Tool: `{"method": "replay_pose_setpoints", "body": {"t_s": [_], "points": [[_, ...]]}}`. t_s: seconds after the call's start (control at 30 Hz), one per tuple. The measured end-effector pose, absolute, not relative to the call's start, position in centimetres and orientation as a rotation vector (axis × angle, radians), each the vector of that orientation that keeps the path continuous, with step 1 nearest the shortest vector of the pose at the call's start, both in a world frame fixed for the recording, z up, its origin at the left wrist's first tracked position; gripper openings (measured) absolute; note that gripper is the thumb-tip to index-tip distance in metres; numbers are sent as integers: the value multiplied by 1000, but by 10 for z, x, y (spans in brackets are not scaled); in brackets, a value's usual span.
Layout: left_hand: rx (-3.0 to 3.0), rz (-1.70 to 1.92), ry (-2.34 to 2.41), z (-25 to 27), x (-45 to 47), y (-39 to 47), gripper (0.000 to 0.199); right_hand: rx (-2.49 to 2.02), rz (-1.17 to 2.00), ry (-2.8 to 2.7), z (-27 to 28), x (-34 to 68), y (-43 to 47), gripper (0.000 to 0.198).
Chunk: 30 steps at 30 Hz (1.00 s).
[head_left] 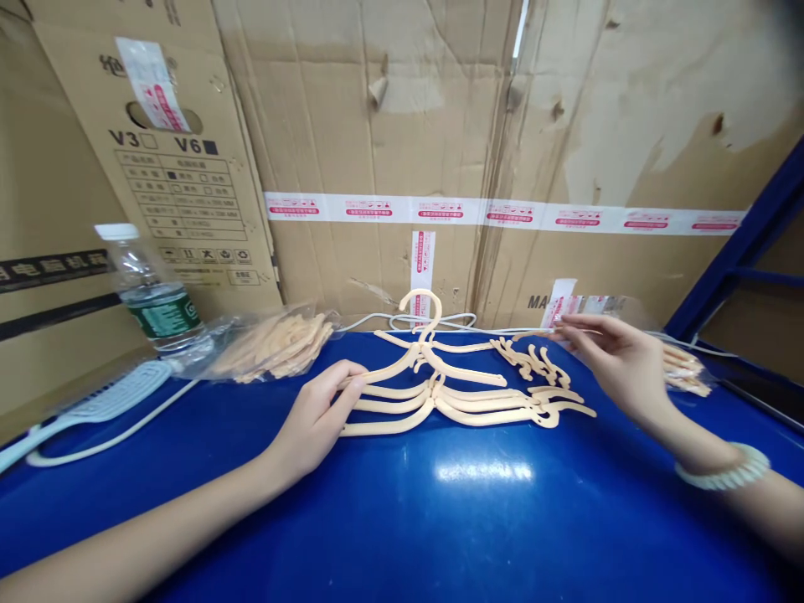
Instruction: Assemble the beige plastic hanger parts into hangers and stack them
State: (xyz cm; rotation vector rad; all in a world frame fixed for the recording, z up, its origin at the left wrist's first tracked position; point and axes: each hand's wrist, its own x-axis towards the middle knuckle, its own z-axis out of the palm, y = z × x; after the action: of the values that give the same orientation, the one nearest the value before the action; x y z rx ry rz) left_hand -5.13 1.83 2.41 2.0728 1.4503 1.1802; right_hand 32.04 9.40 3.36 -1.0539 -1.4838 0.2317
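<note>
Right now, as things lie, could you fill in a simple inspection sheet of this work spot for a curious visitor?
Surface: blue tabletop, glossy, with a bright reflection.
Job's things: pale hooked hanger; stacked hangers nearer the person; loose curved pieces to the right; left bag and right bag of pale pieces.
Clutter: water bottle and hairbrush, far left.
Hands: left hand pinches the hooked hanger's arm; right hand is raised, its grip unclear.
Cables: white cable along the back, partly looped.
Surroundings: cardboard behind, printed tape across it; blue frame at right.
</note>
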Motion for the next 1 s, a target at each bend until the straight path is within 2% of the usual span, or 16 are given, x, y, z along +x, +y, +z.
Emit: {"method": "replay_pose_setpoints", "body": {"t_s": [0.1,0.3,0.43,0.6,0.7,0.9,1.0], "points": [[2097,1187,1439,24,-52,18,28,-982,509,-1312,36,302,78,33],[2114,1202,1421,22,-53,20,27,-988,1028,-1101,27,275,59,34],[2113,1206,1412,22,-52,20,27,-1026,1200,-1085,22,265,51,45],[2099,1197,1410,22,-53,19,27,-960,1236,-1096,21,262,50,61],[2101,1197,1411,21,-53,19,27,-929,1277,-1075,20,264,52,59],[2106,1209,1429,21,-52,21,27,-937,1347,-1012,21,264,53,36],[2129,1194,1444,22,-52,20,28,-923,1360,-1027,21,264,53,31]]}}
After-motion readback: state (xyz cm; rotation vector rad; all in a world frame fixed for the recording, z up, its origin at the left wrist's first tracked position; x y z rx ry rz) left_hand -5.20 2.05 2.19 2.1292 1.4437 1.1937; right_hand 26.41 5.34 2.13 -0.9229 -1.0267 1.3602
